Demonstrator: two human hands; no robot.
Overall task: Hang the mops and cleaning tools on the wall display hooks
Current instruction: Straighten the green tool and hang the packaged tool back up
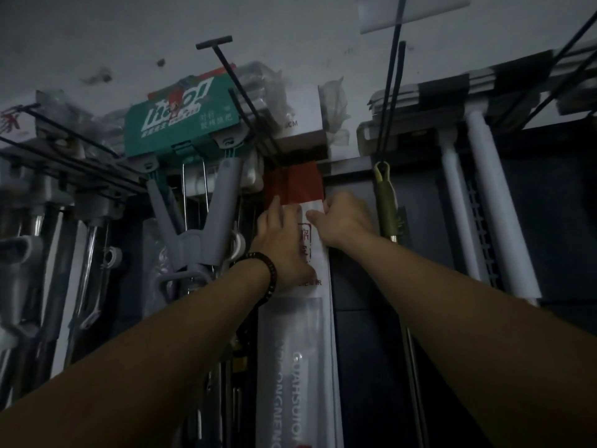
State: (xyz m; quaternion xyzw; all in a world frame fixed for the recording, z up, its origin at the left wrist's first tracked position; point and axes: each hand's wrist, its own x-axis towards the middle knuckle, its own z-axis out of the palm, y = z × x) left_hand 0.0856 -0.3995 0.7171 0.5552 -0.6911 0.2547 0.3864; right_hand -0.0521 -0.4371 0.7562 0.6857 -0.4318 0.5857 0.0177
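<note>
The pack (298, 344), a long white sleeve with a red header (295, 184), is standing upright against the wall display, its header sitting right at the root of a black two-wire hook (239, 88) that is jutting out overhead. Whether the header is already threaded on the wires is too dark to tell.

Both hands are working just under the header, probably because that is where the hanging hole has to be steered. The left hand (282, 244) is lying flat on the pack's front, its fingers (274, 208) stretching straight up to the header's lower edge, pressing rather than gripping; that looks like a way of pinning the floppy sleeve to the wall. The right hand (344, 221) is curling round the pack's right edge, with the thumb (311, 216) pinching on the front, likely for lifting and aiming the top.

A bead bracelet (271, 276) is sitting on the left wrist. Just left, a grey mop frame (193, 227) is hanging below a green box (184, 124). Just right, an olive handle (386, 205) is dangling from its own hook, and farther right white poles (491, 205) are leaning.
</note>
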